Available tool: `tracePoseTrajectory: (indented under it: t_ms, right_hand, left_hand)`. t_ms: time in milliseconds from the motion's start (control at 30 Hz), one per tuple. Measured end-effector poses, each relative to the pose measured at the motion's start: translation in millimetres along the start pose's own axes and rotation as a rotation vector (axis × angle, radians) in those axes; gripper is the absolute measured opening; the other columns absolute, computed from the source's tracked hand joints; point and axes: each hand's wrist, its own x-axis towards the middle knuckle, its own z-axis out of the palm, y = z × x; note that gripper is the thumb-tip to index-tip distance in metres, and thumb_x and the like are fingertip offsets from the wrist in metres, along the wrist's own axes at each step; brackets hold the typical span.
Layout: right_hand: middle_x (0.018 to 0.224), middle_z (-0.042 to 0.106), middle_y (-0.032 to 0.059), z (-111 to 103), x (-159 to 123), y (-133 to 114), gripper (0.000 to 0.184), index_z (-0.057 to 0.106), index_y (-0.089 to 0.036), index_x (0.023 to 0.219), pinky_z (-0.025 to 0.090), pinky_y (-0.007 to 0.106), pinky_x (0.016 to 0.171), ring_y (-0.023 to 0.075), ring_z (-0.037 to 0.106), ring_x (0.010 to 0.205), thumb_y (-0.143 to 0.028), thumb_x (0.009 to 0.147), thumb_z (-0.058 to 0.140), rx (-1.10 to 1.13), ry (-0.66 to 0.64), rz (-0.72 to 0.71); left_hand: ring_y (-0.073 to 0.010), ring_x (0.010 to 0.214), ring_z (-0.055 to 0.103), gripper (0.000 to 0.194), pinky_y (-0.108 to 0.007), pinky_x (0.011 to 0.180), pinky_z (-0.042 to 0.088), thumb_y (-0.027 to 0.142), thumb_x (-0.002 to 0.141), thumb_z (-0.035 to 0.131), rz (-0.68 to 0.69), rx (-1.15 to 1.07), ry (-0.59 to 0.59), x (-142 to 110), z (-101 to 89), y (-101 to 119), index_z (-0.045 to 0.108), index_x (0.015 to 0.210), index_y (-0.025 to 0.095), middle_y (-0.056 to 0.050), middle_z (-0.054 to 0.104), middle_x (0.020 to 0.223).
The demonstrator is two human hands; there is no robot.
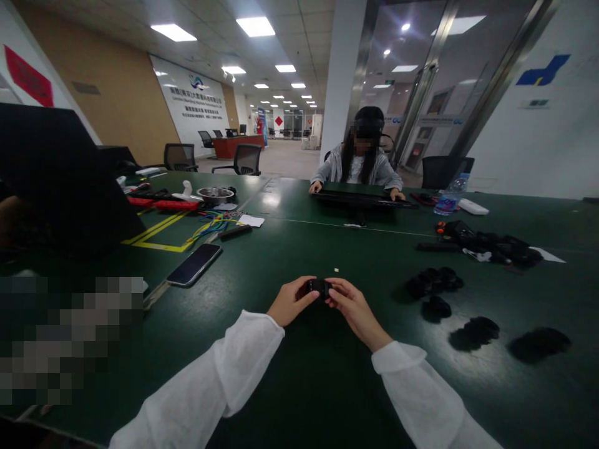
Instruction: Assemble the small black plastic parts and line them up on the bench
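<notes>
Between my two hands, just above the green tabletop [299, 349], is a small black object [319, 287] with a blocky, ridged look; its exact kind is too small to make out. My left hand [292, 302] grips its left side, thumb in front and fingers behind. On the other side my right hand [352, 307] pinches its right end between thumb and fingers. The fingers cover part of it. A tiny pale piece [336, 270] lies on the table just beyond the hands.
Several dark parts [475, 332] lie to the right, with a black heap [496, 246] behind them. A phone [194, 265], cables [210, 226] and a metal bowl [216, 194] are on the left. Across the table a person holds a black panel [360, 199] near a water bottle [452, 194].
</notes>
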Motion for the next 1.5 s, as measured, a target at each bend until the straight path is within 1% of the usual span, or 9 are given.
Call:
tracePoseTrajectory:
  t_ms: [100, 167, 400, 567, 700, 867, 1000, 1300, 1500]
  right_hand:
    - [0.078, 0.054, -0.0011, 0.7, 2.2, 1.8, 0.025, 0.057, -0.021, 0.09, 0.04, 0.027, 0.062, 0.0095, 0.051, 0.064, -0.026, 0.065, 0.061, 0.04, 0.023, -0.012]
    - [0.076, 0.054, -0.0015, 1.1, 3.1, 2.8, 0.026, 0.057, -0.021, 0.089, 0.039, 0.027, 0.061, 0.0095, 0.051, 0.063, -0.027, 0.064, 0.062, 0.053, 0.033, -0.011]
    - [0.083, 0.054, -0.0005, -2.7, 2.5, 4.9, 0.026, 0.057, -0.023, 0.091, 0.041, 0.028, 0.065, 0.0103, 0.053, 0.067, -0.028, 0.065, 0.061, 0.002, -0.006, -0.013]
    - [0.086, 0.053, -0.0001, -3.4, 2.1, 4.5, 0.026, 0.057, -0.023, 0.091, 0.041, 0.029, 0.067, 0.0108, 0.053, 0.069, -0.028, 0.065, 0.061, -0.029, -0.023, -0.022]
    - [0.086, 0.053, -0.0001, -1.1, 2.2, 3.0, 0.027, 0.057, -0.022, 0.09, 0.041, 0.029, 0.066, 0.0107, 0.053, 0.068, -0.026, 0.063, 0.062, -0.039, -0.006, -0.03]
    - [0.081, 0.054, -0.0007, -0.7, 2.1, 2.1, 0.027, 0.057, -0.022, 0.091, 0.04, 0.028, 0.063, 0.0105, 0.052, 0.065, -0.029, 0.065, 0.061, 0.006, 0.012, -0.018]
    - [0.076, 0.053, -0.0011, -0.4, 2.2, 1.0, 0.026, 0.057, -0.021, 0.09, 0.039, 0.026, 0.06, 0.0095, 0.051, 0.062, -0.028, 0.066, 0.06, 0.055, 0.044, -0.006]
    - [0.085, 0.054, -0.001, 1.0, 2.2, 0.2, 0.025, 0.057, -0.024, 0.089, 0.04, 0.027, 0.063, 0.0095, 0.052, 0.065, -0.023, 0.064, 0.061, 0.014, 0.031, -0.002]
    - [0.089, 0.054, -0.0007, 2.7, -0.6, -4.4, 0.024, 0.057, -0.025, 0.086, 0.041, 0.03, 0.066, 0.0124, 0.053, 0.071, -0.021, 0.063, 0.062, -0.053, 0.005, -0.006]
  left_hand:
    - [-0.0124, 0.064, 0.053, 0.05, -0.023, 0.059, 0.042, 0.035, 0.074, 0.053, 0.036, 0.021, 0.002, -1.7, 0.2, 0.3, 0.036, 0.118, 0.017, -0.002, 0.056, 0.086]
    - [-0.0114, 0.061, 0.051, 0.047, -0.023, 0.056, 0.042, 0.034, 0.075, 0.052, 0.018, 0.02, 0.009, -2.3, 0.8, 0.8, 0.036, 0.117, 0.018, -0.001, 0.056, 0.081]
    - [-0.0131, 0.066, 0.049, 0.028, -0.022, 0.056, 0.04, 0.042, 0.074, 0.05, -0.011, 0.119, 0.121, 3.1, 1.6, -1.6, 0.053, 0.083, 0.016, 0.0, 0.05, 0.076]
    - [-0.0119, 0.058, 0.046, 0.033, -0.023, 0.053, 0.037, 0.045, 0.078, 0.042, -0.085, 0.251, 0.116, 5.3, 2.6, -4.0, 0.052, 0.069, 0.015, 0.002, 0.047, 0.065]
    - [-0.0128, 0.062, 0.05, 0.032, -0.024, 0.056, 0.04, 0.043, 0.081, 0.038, -0.099, 0.166, 0.111, 2.9, 3.2, -2.4, 0.054, 0.085, 0.016, 0.0, 0.051, 0.073]
    - [-0.0128, 0.066, 0.053, 0.046, -0.024, 0.061, 0.043, 0.035, 0.074, 0.054, -0.006, -0.004, 0.009, 1.1, -2.2, -1.1, 0.039, 0.115, 0.021, -0.001, 0.052, 0.084]
    - [-0.0124, 0.066, 0.054, 0.051, -0.024, 0.06, 0.044, 0.031, 0.071, 0.058, 0.033, -0.063, -0.064, 1.2, -3.8, -2.9, 0.037, 0.117, 0.021, -0.003, 0.053, 0.091]
    - [-0.0129, 0.062, 0.053, 0.029, -0.025, 0.057, 0.043, 0.041, 0.075, 0.05, -0.092, -0.042, 0.04, 4.6, 3.8, -8.2, 0.052, 0.086, 0.015, -0.001, 0.054, 0.076]
    - [-0.0132, 0.071, 0.054, 0.033, -0.025, 0.061, 0.044, 0.035, 0.074, 0.053, -0.063, -0.083, 0.15, 5.1, 2.9, -5.5, 0.046, 0.102, 0.018, -0.003, 0.051, 0.093]
